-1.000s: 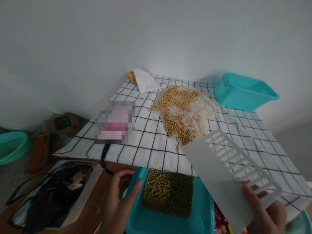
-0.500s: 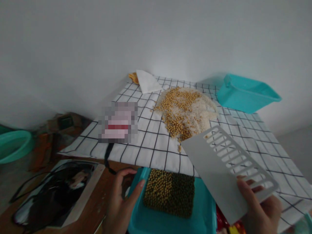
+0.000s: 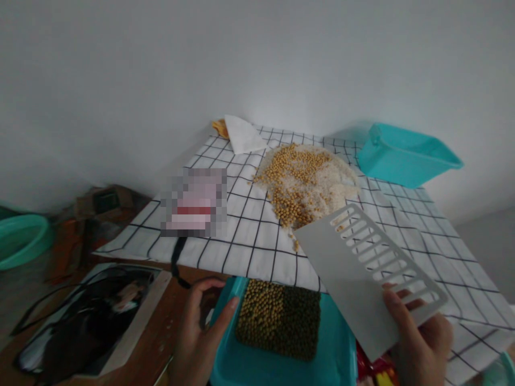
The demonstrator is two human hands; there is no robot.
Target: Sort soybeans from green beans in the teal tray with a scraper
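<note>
- Head view: jerking the grey slotted plastic sheet [image 3: 350, 287], which the right hand [image 3: 422, 335] is pinching, could be scattering round yellow beans [image 3: 292, 206] past the turquoise plastic tub [image 3: 277, 371]
- The left hand [image 3: 201, 327] is curling fingers around the tub's rim below the worktop [image 3: 237, 233]
- Black-checked white cloth [image 3: 454, 258] is covering it before a grey wall [image 3: 281, 64]

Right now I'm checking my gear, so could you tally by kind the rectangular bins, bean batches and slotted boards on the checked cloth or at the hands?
Bins: 2 (near bin, far bin)
Bean batches: 2 (loose pile on the cloth, beans in the near bin)
Slotted boards: 1 (board in the right hand)
Total: 5
</note>
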